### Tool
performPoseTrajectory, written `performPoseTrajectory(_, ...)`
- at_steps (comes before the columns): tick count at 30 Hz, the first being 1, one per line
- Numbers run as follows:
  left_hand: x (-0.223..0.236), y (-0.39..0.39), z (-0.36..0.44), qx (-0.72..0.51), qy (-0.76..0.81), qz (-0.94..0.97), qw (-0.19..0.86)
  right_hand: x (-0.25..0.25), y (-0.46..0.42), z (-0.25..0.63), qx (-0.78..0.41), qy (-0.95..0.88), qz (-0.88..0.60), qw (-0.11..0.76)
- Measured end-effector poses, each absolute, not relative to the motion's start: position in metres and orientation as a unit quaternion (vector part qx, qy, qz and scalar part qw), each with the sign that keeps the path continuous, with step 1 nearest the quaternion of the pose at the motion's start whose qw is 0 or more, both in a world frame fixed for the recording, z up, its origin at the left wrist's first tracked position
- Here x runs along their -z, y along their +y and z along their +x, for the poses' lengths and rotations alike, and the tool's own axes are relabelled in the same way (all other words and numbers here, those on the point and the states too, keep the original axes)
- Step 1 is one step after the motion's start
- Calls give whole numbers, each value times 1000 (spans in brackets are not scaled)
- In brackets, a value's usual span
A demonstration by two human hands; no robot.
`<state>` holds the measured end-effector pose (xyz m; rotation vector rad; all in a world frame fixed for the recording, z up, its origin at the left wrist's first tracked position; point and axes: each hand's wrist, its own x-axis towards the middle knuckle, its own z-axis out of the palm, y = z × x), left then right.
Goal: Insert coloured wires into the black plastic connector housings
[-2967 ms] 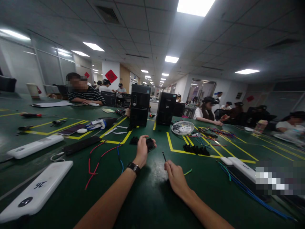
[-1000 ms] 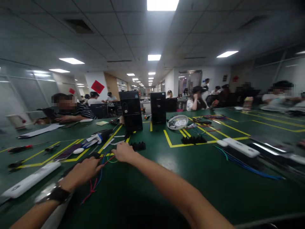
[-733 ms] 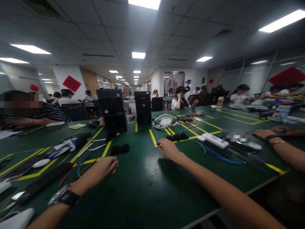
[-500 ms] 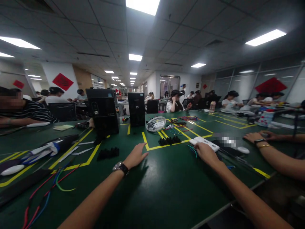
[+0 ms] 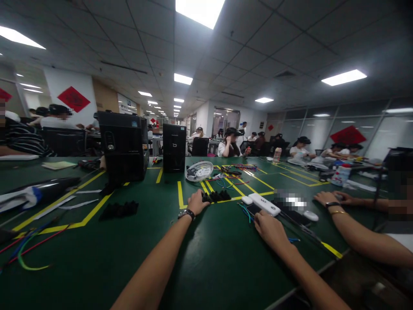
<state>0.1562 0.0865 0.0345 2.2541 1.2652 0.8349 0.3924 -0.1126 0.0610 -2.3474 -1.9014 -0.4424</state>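
My left hand (image 5: 197,204), wearing a watch, reaches to the left end of a row of small black parts (image 5: 221,196) on the green table. Its thumb and fingers look apart around the nearest part; I cannot tell whether they touch it. My right hand (image 5: 271,227) rests with curled fingers just below a white oblong device (image 5: 263,204) and beside a dark flat object (image 5: 253,208). Blue-green wires (image 5: 246,212) lie left of its fingertips. Whatever those fingers hold is hidden. Another cluster of black parts (image 5: 118,210) lies farther left.
Two black computer towers (image 5: 121,148) stand toward the back left. A white basket (image 5: 199,171) and tangled wires (image 5: 241,168) lie beyond the black parts. At right are a co-worker's hands (image 5: 325,198), a white mouse (image 5: 310,215) and a bottle (image 5: 340,175). Paper strips lie left.
My view has turned right. My left hand has moved forward and right to the black parts. My right hand has drawn back from the white device toward me.
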Motion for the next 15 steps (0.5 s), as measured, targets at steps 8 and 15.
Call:
performPoseTrajectory(8, -34, 37, 103, -409, 340, 733, 423, -91, -100, 405, 104, -549, -819, 131)
performPoseTrajectory(15, -43, -17, 47, -436, 243, 507, 703, -122, -70, 391, 46, -493, -768, 406)
